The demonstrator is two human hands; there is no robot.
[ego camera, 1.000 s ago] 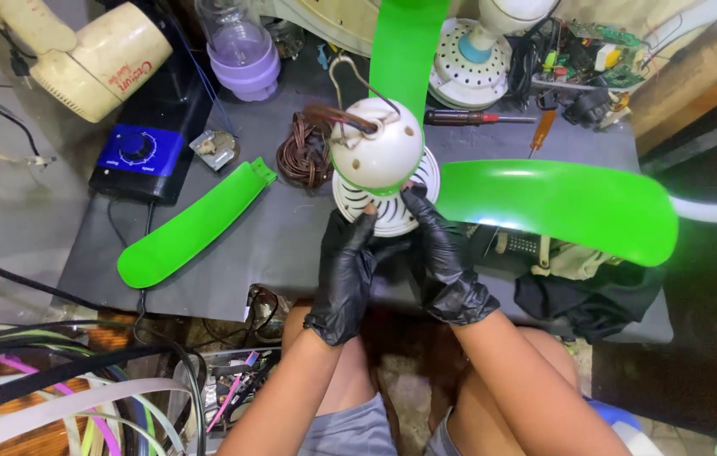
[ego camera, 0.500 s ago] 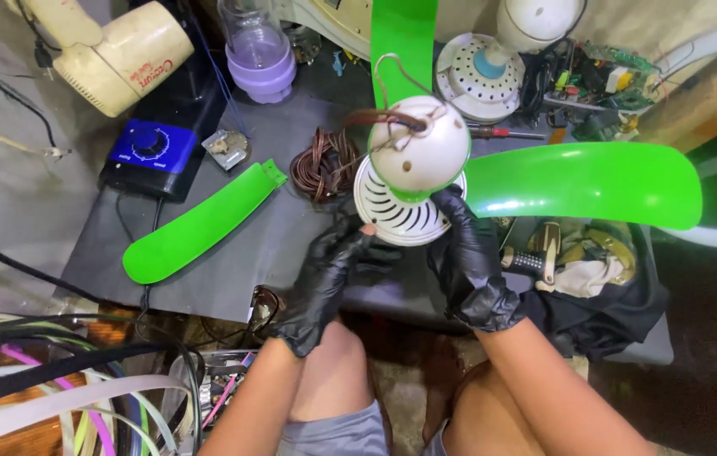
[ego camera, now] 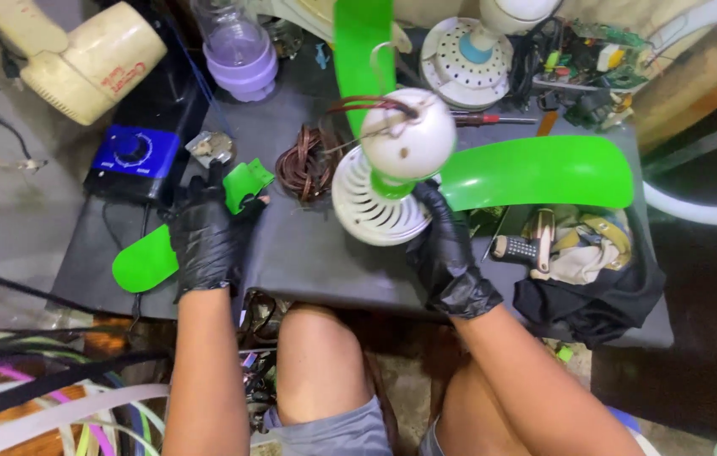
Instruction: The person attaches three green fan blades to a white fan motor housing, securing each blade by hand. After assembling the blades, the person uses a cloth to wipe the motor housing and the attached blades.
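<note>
The left hand (ego camera: pixel 205 241), in a black glove, is closed over the loose green fan blade (ego camera: pixel 174 239) lying on the dark table (ego camera: pixel 316 253), its fingers wrapped across the blade's middle just in front of the blue dial box (ego camera: pixel 132 159). The right hand (ego camera: pixel 447 253), gloved too, grips the white fan motor housing (ego camera: pixel 392 169) from below and holds it tilted above the table, with two green blades fixed to it. A coil of brown copper wire (ego camera: pixel 304 165) lies between the hands, just beside the housing.
</note>
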